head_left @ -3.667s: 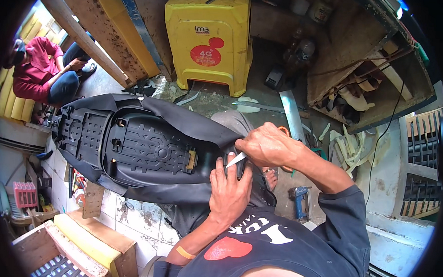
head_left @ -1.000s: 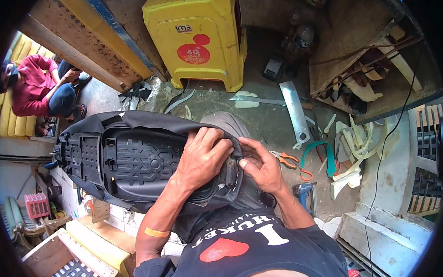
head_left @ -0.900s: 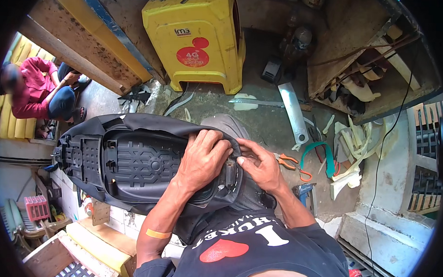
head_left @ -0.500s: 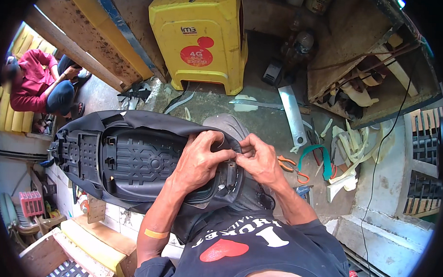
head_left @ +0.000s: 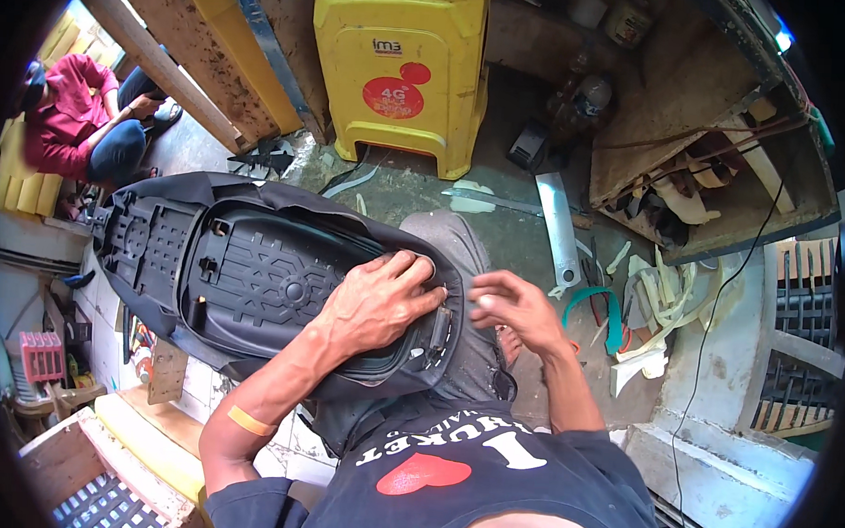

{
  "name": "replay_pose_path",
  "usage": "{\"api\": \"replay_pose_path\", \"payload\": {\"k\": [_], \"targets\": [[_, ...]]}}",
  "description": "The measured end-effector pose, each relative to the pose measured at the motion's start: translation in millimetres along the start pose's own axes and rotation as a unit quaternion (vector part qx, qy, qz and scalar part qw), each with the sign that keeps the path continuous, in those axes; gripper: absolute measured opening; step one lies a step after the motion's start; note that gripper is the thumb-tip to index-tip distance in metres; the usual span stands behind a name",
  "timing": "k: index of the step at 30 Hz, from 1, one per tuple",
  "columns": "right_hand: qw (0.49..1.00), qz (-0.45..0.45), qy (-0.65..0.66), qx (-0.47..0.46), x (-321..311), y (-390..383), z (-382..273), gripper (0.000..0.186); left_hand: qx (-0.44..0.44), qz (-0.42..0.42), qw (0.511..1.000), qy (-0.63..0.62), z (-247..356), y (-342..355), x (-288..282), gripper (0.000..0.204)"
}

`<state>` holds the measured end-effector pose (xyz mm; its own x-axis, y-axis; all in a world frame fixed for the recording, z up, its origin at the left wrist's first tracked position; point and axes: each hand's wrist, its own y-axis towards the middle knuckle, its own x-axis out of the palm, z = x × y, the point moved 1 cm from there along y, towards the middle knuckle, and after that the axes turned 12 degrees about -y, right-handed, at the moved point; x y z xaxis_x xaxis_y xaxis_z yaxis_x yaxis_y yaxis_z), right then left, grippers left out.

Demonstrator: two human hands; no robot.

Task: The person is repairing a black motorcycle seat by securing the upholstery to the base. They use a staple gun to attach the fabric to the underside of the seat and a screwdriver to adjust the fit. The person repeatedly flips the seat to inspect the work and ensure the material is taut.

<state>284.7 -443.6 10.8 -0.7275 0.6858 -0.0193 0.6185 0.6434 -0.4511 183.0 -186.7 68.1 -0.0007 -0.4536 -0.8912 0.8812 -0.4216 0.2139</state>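
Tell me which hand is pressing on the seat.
The left hand, palm down on the upturned black seat, fingers at its rim. The right hand hovers just beside it, apart from the seat.

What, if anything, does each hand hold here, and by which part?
The left hand presses on the upturned black motorcycle seat at its near rim. The right hand hovers open beside it, apparently holding nothing.

Yellow plastic stool point(head_left: 401, 72) ahead of me. Teal-handled pliers point(head_left: 599, 312) on floor at right. Person in red point(head_left: 69, 126) sitting far left.
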Motion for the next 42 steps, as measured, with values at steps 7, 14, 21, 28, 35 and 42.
{"api": "replay_pose_path", "payload": {"k": [7, 14, 21, 28, 35, 42], "targets": [[0.757, 0.2, -0.524, 0.336, -123.7, -132.3, 293.5, 0.053, 0.0, 0.018, 1.0, -0.014, 1.3, 1.9, 4.9, 0.034], [0.778, 0.33, -0.409, 0.344, -98.3, -167.7, 356.5, 0.068, -0.009, 0.021, 0.999, -0.031, 6.9, 0.6, 5.0, 0.033], [0.852, 0.177, -0.448, 0.204, -90.4, -113.3, 72.7, 0.055, -0.004, 0.047, 0.999, -0.024, 12.5, -4.8, 2.7, 0.033], [0.814, -0.052, -0.519, -0.256, -43.4, -77.0, -104.2, 0.062, 0.008, 0.058, 0.998, -0.019, 14.9, -3.5, 3.6, 0.033], [0.751, -0.154, -0.609, -0.205, -31.2, -44.6, -125.8, 0.062, -0.004, 0.07, 0.997, -0.018, 15.6, -10.5, 9.2, 0.035], [0.694, -0.152, -0.684, -0.168, -11.6, -35.2, -140.5, 0.046, -0.007, 0.073, 0.997, -0.017, 14.1, -11.5, 14.1, 0.034]]}}
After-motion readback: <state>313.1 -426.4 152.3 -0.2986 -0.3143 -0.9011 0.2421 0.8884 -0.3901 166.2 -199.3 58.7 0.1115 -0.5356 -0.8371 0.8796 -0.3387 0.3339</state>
